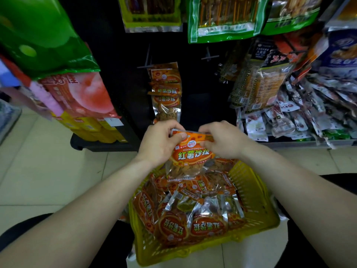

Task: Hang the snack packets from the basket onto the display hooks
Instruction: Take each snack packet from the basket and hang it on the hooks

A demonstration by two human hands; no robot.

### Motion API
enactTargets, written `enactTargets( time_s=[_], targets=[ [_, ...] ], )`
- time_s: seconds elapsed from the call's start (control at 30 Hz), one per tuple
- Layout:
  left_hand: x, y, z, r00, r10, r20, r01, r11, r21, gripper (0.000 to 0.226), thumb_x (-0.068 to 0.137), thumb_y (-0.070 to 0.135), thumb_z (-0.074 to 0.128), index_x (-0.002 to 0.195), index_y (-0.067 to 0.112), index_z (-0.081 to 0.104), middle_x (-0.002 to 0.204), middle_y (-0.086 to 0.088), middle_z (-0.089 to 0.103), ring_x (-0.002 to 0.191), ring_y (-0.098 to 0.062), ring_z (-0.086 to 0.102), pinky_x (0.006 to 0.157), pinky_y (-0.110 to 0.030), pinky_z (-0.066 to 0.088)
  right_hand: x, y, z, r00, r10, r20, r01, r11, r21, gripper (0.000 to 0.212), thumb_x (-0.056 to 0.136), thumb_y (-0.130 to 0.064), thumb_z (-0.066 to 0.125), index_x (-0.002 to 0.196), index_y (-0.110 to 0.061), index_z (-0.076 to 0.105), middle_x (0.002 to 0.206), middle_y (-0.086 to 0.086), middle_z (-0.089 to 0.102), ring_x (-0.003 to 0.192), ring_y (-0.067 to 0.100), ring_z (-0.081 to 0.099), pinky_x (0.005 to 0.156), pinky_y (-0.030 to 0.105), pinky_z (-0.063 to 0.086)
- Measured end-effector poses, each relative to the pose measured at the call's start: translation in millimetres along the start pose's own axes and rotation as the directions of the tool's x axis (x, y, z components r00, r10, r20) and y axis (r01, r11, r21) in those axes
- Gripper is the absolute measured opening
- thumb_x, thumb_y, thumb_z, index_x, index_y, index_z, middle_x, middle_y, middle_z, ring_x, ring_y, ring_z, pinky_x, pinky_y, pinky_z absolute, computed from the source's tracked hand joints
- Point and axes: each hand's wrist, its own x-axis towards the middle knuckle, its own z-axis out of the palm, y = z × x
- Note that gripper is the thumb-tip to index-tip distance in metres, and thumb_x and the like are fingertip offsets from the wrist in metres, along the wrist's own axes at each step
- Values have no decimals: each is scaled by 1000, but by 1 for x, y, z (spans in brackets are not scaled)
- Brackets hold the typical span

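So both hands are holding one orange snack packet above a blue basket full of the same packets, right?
The basket is yellow, not blue, as the head view shows. The left hand and right hand do hold one orange snack packet above it, and it is full of the same packets.

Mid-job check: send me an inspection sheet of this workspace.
Surface: floor, pale tiles.
Job's things: yellow basket holds many orange packets; one packet held above it; hung packets on a hook; bare hook beside it.
Clutter: loose packets heaped on the right shelf.
Grippers: left hand and right hand pinch the packet's top.
Cables: nothing seen.
Surroundings: green bags hanging above; black panel.
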Motion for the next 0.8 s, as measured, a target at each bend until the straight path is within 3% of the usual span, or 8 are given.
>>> enactTargets(
  time_s=[0.1, 0.2, 0.33, 0.53, 0.67, 0.8],
  targets=[
    [-3, -10, -11, 999, -33, -12, 33, 999, 12, 5, 89, 40, 69, 92, 36, 67, 93, 12, 72, 86, -4, 69, 68, -26, 59, 7, -13, 9, 1000, 8, -23, -9, 999, -45, 14, 93, -37, 62, 82, -38, 53, 79, -14, 61, 80, 11, 59, 66, 31, 47],
    [-4, -26, -27, 994, -86, -68, 86, 996, 4, 12, 89, 38, 71, 98, 37, 63, 96, 14, 70, 88, 0, 66, 74, -22, 54, 18, -20, 5, 996, 6, -86, -20, 986, -165, 9, 93, -37, 59, 87, -39, 53, 78, -13, 57, 78, 16, 57, 61, 30, 39],
    [-12, -52, -44, 979, -179, -92, 183, 983, 32, 23, 90, 31, 70, 112, 26, 65, 101, 12, 69, 82, 3, 62, 77, -23, 53, 45, -20, -15, 987, -1, -160, -46, 955, -292, 4, 92, -35, 57, 95, -38, 57, 94, -1, 65, 92, 30, 62, 64, 35, 40],
    [-6, -84, -43, 959, -282, -30, 284, 955, 90, 30, 92, 33, 66, 122, 26, 62, 113, 7, 67, 91, -7, 63, 81, -25, 50, 113, -11, -20, 964, 10, -266, -106, 932, -347, 19, 94, -34, 57, 113, -35, 60, 105, 3, 67, 93, 30, 64, 64, 33, 40],
    [28, -102, -23, 945, -327, 23, 318, 931, 181, 35, 94, 35, 63, 128, 27, 59, 124, 5, 65, 105, -13, 63, 84, -25, 47, 162, 0, 4, 974, 51, -219, -128, 928, -350, 29, 95, -33, 54, 123, -35, 58, 109, 1, 67, 90, 26, 66, 64, 33, 48],
    [68, -123, 14, 931, -352, 96, 327, 921, 213, 32, 94, 33, 62, 126, 30, 60, 127, 4, 64, 107, -14, 62, 88, -26, 50, 207, 15, 31, 984, 67, -163, -114, 946, -302, 36, 93, -32, 57, 130, -36, 57, 117, 4, 65, 97, 26, 65, 69, 33, 50]
  ],
)
